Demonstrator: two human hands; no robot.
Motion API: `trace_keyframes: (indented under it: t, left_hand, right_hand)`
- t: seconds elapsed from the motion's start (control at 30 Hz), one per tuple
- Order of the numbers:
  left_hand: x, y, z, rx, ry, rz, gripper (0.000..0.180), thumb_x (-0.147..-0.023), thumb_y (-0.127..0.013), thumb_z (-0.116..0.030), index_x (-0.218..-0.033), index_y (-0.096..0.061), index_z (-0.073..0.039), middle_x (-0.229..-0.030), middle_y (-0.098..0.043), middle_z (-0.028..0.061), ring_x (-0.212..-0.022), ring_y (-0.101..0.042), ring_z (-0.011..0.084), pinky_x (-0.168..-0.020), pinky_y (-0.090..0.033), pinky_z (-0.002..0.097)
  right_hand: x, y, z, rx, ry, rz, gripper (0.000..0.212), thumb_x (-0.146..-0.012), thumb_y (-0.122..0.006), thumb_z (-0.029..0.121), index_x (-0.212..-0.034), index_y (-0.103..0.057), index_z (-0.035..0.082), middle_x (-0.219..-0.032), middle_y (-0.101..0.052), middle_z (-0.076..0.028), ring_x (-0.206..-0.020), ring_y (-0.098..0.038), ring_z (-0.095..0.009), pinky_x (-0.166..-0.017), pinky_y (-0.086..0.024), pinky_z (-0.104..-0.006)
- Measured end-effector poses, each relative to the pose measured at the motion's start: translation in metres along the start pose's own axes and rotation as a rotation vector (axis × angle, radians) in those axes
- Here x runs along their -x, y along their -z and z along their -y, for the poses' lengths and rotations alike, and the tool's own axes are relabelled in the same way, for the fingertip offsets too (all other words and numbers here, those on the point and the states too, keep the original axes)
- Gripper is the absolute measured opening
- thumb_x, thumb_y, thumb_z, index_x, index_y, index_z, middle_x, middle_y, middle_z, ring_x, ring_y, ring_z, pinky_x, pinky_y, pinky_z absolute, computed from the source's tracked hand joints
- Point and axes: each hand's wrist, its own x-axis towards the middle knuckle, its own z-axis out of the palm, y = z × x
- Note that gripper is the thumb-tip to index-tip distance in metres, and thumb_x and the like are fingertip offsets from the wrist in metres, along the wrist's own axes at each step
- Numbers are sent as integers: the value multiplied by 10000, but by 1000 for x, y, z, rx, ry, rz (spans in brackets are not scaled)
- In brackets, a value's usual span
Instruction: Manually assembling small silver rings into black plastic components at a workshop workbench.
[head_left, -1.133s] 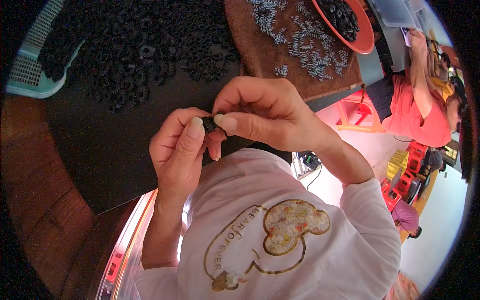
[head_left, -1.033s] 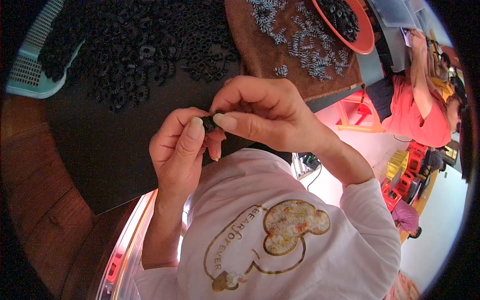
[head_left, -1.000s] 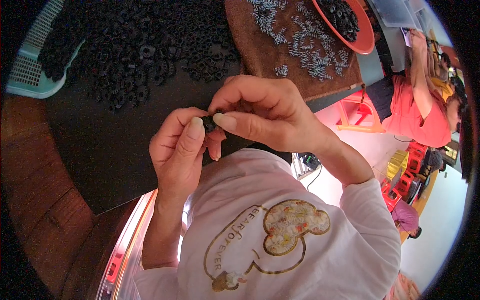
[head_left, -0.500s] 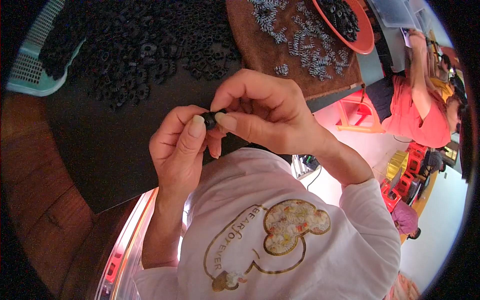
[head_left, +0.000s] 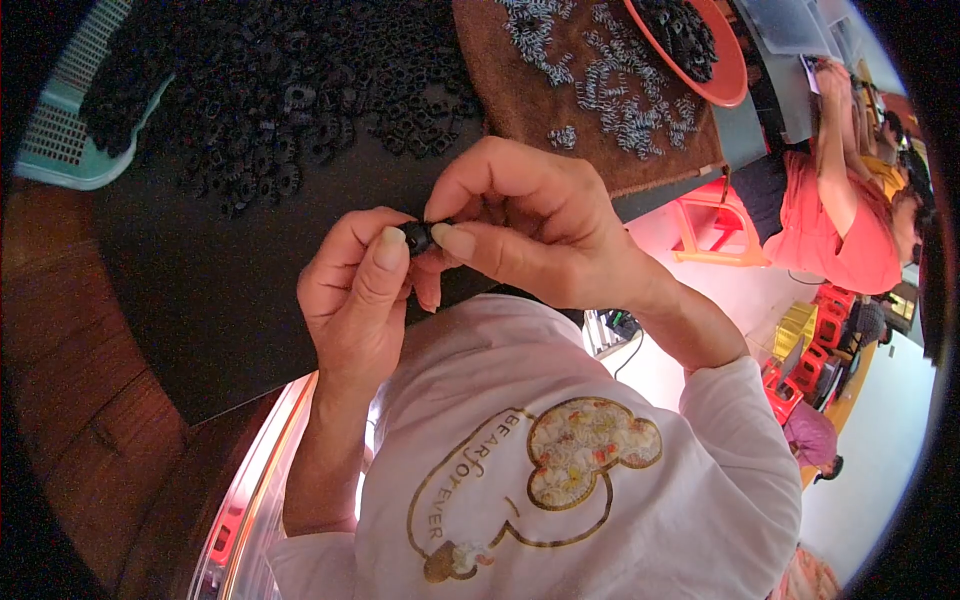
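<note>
Between my two hands, over the near edge of the dark table, is a small black plastic piece [head_left: 416, 238] that looks like a cord lock. My left hand [head_left: 355, 285] pinches its left side between thumb and fingers. The thumb and index finger of my right hand [head_left: 535, 225] close on its right end. Fingers cover most of the piece, so its inside is hidden. Beyond my hands lies a heap of black plastic pieces [head_left: 290, 110], many of them hollow. Small metal springs [head_left: 630, 95] are scattered on a brown cloth [head_left: 510, 110] to the right of the heap.
An orange-red bowl [head_left: 733, 75] of black parts stands at the far right. A pale green basket [head_left: 65, 140] tips black pieces out at the far left. Past the table's right side are a red stool [head_left: 715, 230] and a person in a coral-red top [head_left: 825, 230].
The black piece has turned slightly between my fingers, and my fingertips have shifted a little. Both hands stay in the same place.
</note>
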Motion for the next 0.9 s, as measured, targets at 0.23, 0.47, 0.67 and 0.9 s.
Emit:
trace_keyframes:
  t: [0.23,0.47,0.67,0.9]
  left_hand:
    - [-1,6,2,-47,18,31,270,-946,-522,-213,-1087,-549,16,-836,-620,85,-598,-561,142,-502,-454,252]
    - [2,7,1,-171,-17,78,330,-934,-548,-224,-1147,-521,27,-889,-620,100,-641,-568,164,-532,-456,272]
    - [0,-4,-4,-65,-22,12,206,-956,-512,-164,-998,-571,29,-838,-632,102,-626,-500,85,-556,-421,221]
    - [0,-8,-5,-112,3,-21,232,-969,-487,-190,-987,-562,30,-850,-609,90,-627,-489,82,-557,-413,217]
  right_hand:
    - [-1,1,1,-78,29,0,113,-894,-527,-64,-1003,-516,-36,-868,-617,-78,-823,-642,-128,-698,-494,-218]
    - [-2,3,10,-134,-17,-16,50,-900,-536,4,-921,-495,-16,-750,-624,-85,-702,-634,-142,-635,-507,-267]
    - [-3,7,7,-67,19,34,58,-893,-535,-62,-949,-538,-50,-848,-610,-83,-832,-652,-144,-699,-513,-229]
    - [-3,12,9,-59,-5,72,64,-894,-533,-63,-959,-538,-62,-878,-596,-91,-862,-650,-154,-739,-522,-243]
